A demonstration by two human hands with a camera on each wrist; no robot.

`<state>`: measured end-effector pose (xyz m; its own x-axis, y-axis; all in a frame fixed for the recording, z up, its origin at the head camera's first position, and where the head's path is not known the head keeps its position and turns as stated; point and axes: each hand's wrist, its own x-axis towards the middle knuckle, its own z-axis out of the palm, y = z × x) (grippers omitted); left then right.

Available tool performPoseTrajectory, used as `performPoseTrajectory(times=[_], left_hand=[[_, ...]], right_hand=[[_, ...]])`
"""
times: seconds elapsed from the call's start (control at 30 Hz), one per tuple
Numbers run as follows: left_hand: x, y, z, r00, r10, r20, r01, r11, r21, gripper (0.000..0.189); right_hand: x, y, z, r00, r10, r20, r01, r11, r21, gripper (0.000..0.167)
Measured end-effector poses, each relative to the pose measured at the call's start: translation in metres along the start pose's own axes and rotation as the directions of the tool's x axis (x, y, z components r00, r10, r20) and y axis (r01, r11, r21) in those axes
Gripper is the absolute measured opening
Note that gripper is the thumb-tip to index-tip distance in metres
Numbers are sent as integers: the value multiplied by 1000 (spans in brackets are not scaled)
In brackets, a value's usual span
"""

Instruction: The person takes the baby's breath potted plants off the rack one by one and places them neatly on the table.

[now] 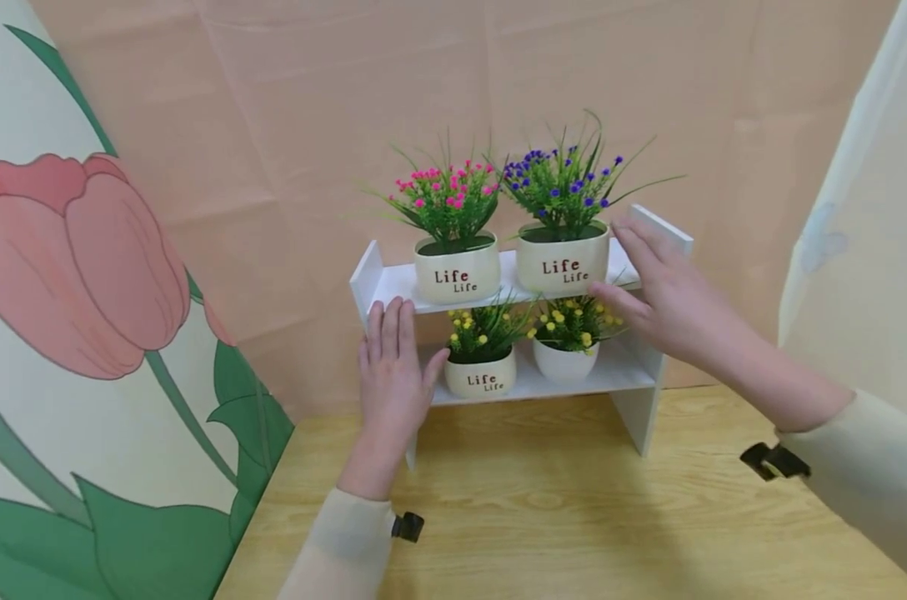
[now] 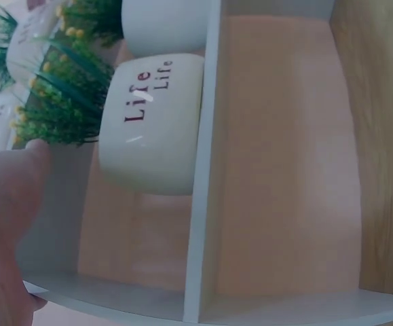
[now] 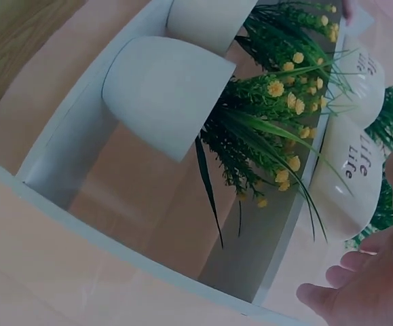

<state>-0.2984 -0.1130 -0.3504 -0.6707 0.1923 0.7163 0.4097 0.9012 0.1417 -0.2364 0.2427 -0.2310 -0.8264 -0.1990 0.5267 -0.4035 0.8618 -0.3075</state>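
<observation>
A white two-tier shelf carries several potted artificial plants. On its upper board stand a pot with pink flowers and a pot with purple flowers, both lettered "Life". Below are two pots with yellow flowers, a lettered one and a plain-faced white one. My left hand rests at the shelf's left end, fingers straight up along the upper board's corner, thumb out toward the lower lettered pot. Beside the purple-flowered pot, my right hand has its fingers extended and thumb apart, close to the pot's right side.
The shelf stands on a wood-grain table against a pinkish cloth backdrop. To the left is a panel with a large tulip picture. A pale sheet hangs at the right. Black clips sit at both cuffs.
</observation>
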Motion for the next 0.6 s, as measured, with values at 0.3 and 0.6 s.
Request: performPoseTrajectory(times=[0.3, 0.6], left_hand=[[2, 1, 4, 1000, -27, -4, 27, 1000, -13, 91], [1, 2, 4, 999, -47, 3, 47, 999, -22, 90]], right_hand=[[26, -1, -2, 993, 93, 76, -105, 978, 178, 99], [44, -5, -2, 988, 112, 105, -137, 951, 276, 106]])
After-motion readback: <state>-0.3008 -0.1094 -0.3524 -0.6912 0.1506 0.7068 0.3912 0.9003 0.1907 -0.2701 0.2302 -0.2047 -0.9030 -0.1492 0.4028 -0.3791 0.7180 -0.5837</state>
